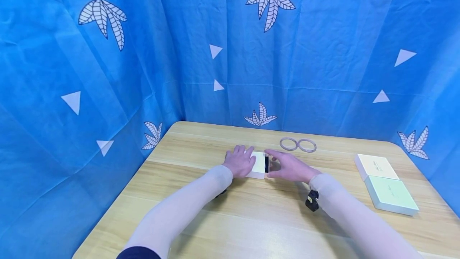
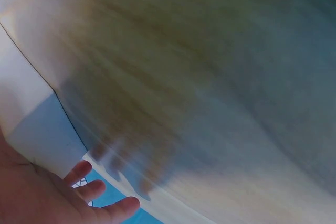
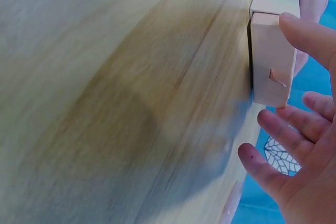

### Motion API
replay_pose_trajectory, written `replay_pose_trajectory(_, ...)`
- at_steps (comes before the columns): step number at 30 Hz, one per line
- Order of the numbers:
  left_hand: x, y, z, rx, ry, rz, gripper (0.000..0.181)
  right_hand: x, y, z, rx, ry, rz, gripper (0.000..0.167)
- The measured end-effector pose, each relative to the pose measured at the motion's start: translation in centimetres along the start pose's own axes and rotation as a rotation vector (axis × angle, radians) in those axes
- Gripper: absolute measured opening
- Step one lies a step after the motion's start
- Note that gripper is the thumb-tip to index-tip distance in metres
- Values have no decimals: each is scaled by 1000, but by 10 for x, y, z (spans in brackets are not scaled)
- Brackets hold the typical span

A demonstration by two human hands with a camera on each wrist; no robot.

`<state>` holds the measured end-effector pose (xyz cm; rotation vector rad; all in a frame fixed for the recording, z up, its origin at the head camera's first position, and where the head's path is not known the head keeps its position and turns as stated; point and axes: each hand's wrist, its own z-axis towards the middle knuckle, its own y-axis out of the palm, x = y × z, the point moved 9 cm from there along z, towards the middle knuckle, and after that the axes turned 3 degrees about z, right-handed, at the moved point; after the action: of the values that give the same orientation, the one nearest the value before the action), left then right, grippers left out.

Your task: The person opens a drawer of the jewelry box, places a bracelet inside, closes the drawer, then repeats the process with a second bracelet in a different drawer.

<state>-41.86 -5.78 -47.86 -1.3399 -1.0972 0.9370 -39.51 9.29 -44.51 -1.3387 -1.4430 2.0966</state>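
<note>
A small white sliding box (image 1: 257, 167) lies on the table, its inner drawer (image 3: 272, 61) partly out at the right end. A black interior shows in the gap, and the drawer's pale end face has a small ribbon tab. My left hand (image 1: 240, 162) rests across the left part of the box with its fingers spread and fairly straight. At the other end, my right hand (image 1: 289, 166) spans the drawer, thumb at the near corner and a fingertip at the far corner. In the right wrist view its other fingers reach past the end. Whatever lies deeper inside is hidden.
Behind the right hand, two pale purple rings (image 1: 298, 144) lie side by side on the wooden table (image 1: 230, 219). A cream box (image 1: 376, 167) and a pale green box (image 1: 391, 196) touch each other at the right. Blue curtain (image 1: 323, 51) surrounds the table's back and sides.
</note>
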Motion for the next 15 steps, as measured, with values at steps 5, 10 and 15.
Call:
replay_pose_trajectory(5,-1,2,1,-10,-4,-7,63,0,1,1,-4,9,7,92)
replay_pose_trajectory(10,0,-2,-3,0,3,-18,62,1,2,2,-11,19,8,93)
replay_pose_trajectory(15,2,-7,-7,17,7,-19,60,0,3,3,-12,22,8,93)
